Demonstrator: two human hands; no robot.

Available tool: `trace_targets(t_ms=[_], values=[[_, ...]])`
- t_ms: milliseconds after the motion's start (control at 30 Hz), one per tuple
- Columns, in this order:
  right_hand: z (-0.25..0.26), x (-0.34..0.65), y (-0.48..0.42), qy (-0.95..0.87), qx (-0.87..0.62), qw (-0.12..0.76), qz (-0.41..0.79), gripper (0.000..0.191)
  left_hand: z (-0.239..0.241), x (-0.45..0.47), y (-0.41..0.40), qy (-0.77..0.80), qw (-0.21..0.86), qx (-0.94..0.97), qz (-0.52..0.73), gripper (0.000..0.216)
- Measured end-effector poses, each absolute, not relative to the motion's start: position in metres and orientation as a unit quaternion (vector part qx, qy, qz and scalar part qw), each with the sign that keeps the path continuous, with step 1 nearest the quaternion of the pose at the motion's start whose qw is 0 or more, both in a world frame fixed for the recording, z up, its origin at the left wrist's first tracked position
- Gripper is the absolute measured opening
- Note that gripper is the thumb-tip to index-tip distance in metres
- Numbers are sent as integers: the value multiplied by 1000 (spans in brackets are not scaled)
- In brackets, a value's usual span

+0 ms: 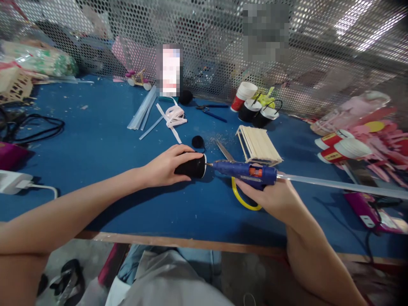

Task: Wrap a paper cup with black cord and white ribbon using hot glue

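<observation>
- The left arm comes in from the left edge, its forearm slanting up to the centre of the frame.
- The left hand [170, 165] is curled over a black cup [191, 168] at the centre, thumb below, holding it on its side, rim facing right.
- The right arm rises from the lower right, leaning left.
- The right hand [277, 197], right of centre, grips a glue gun [237, 168], nozzle pointing left at the cup's rim; contact is unclear.
- Scissors [236, 195] lie partly under the gun.

Blk cup [193, 167] lies on side, blue glue gun [237, 168] w/ tip nr wht rim.
</observation>
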State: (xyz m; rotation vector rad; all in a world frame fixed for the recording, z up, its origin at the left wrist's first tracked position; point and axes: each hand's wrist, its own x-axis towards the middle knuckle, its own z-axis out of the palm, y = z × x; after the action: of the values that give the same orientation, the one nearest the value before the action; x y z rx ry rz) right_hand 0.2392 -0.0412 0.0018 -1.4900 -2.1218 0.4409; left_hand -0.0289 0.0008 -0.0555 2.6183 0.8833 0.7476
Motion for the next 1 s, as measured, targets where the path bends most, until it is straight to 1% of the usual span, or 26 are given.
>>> trace_targets(t_ms=[233,433,600,833,1000], values=[[2,242,-46,-775,-544,253,198,13,-55,-29,2,312,150,902,259,59],[0,246,-47,-786,-543,233,182,7,-54,-28,1,314,151,901,259,59],[4,244,-49,-800,-537,223,151,13,-53,-28,1,320,159,898,256,59],[5,244,-51,-809,-526,215,148,13,-54,-28,1,318,155,900,256,60],[2,246,-51,-806,-531,219,142,16,-55,-27,0,310,142,903,261,58]])
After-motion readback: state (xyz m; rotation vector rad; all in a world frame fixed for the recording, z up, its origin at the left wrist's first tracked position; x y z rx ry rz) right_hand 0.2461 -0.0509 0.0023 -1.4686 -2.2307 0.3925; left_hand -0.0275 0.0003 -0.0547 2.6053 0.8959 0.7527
